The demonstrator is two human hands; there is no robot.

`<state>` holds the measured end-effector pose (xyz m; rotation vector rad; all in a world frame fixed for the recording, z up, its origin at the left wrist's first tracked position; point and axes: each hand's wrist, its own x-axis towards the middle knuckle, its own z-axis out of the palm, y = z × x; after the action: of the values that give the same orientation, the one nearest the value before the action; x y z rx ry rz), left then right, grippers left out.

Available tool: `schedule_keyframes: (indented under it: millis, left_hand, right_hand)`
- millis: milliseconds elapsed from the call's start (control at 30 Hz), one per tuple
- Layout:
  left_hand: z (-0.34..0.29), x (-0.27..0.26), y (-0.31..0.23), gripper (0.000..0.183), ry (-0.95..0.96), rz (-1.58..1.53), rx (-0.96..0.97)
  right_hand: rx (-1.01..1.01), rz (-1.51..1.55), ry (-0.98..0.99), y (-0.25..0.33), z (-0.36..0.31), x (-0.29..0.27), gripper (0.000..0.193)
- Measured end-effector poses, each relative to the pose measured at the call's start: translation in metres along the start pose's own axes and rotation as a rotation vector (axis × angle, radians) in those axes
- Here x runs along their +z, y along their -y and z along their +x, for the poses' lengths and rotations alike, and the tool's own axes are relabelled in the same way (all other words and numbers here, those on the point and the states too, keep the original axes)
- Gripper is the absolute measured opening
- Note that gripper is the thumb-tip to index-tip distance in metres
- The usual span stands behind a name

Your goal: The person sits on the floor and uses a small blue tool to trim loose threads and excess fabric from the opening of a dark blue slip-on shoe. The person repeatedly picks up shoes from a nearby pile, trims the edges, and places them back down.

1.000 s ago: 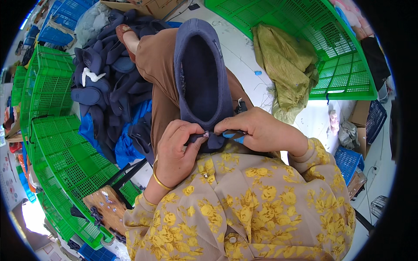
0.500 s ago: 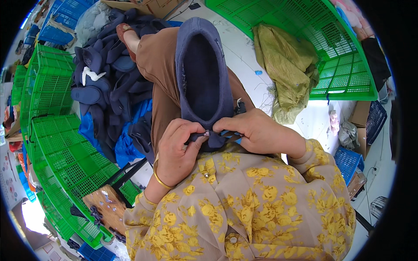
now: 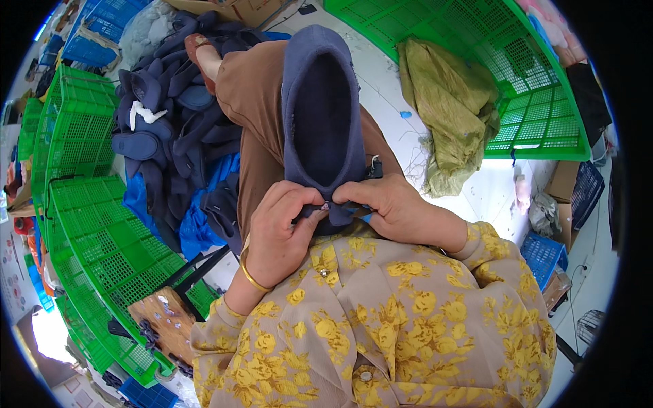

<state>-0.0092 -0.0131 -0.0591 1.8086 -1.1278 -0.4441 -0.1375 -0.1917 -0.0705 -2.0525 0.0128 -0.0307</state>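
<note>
A navy-blue felt slipper [image 3: 294,143] rests on my lap, toe pointing away and its wide opening facing up. At its near end, my left hand [image 3: 282,231] is closed, thumb and fingers pinching the edge of the heel around a small pale spot. My right hand [image 3: 401,209] is closed on the same heel from the other side, its thumb pressed at the edge close to my left fingertips. A loose navy flap hangs below the heel between both hands. A small dark piece with a bluish edge shows under my right fingers; its kind is unclear.
Many navy slippers [image 3: 194,98] lie heaped on blue sheeting at the left. Green plastic crates [image 3: 102,231] line the left side. An olive sack [image 3: 442,102] lies by a large green crate [image 3: 537,129] at the right. A wooden board [image 3: 165,319] with scraps sits at lower left.
The slipper has shifted slightly to the right. My right hand has edged left and turned a little at the heel, while my left hand keeps its pinch.
</note>
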Motion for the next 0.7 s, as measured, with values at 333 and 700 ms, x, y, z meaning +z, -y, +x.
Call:
schedule_keyframes:
  millis: [333,700]
  left_hand:
    - [-0.001,0.0,0.001,0.018,0.023,-0.024,-0.053]
    - [0.0,0.001,0.005,0.02,0.048,0.04,0.028]
  right_hand:
    - [-0.061,-0.031,-0.003,-0.003,-0.003,0.0,0.053]
    - [0.039,-0.089,-0.015,0.003,0.0,0.01,0.034]
